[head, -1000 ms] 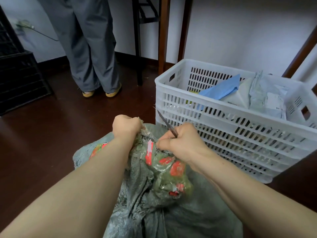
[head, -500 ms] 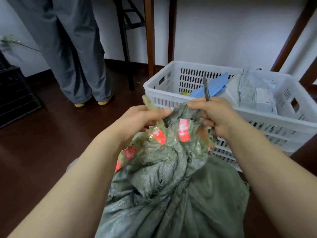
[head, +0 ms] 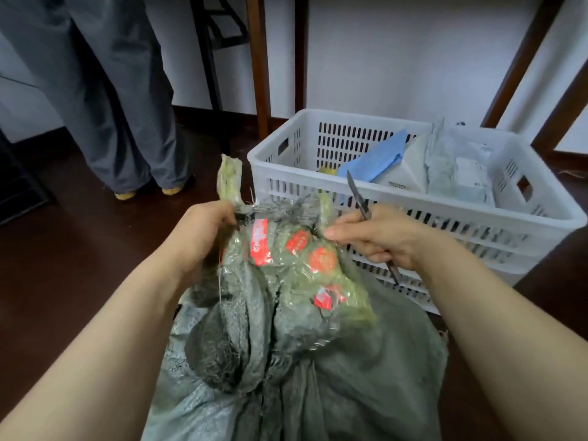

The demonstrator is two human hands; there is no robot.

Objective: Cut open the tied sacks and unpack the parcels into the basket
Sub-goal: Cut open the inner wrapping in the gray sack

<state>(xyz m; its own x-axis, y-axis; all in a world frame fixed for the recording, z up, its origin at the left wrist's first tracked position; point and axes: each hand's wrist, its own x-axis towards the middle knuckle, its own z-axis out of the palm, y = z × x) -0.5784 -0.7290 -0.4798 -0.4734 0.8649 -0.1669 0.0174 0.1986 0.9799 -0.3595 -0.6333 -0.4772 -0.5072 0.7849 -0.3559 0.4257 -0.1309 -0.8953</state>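
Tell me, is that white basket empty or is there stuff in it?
Not empty. The white basket holds a blue parcel and several pale plastic-wrapped parcels, piled toward its right side.

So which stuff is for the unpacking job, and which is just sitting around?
For the job: grey sack, its taped neck gripped by the left hand, knife in the right hand, white basket, parcels inside it.
Just around: another person's legs, wooden posts, black crate.
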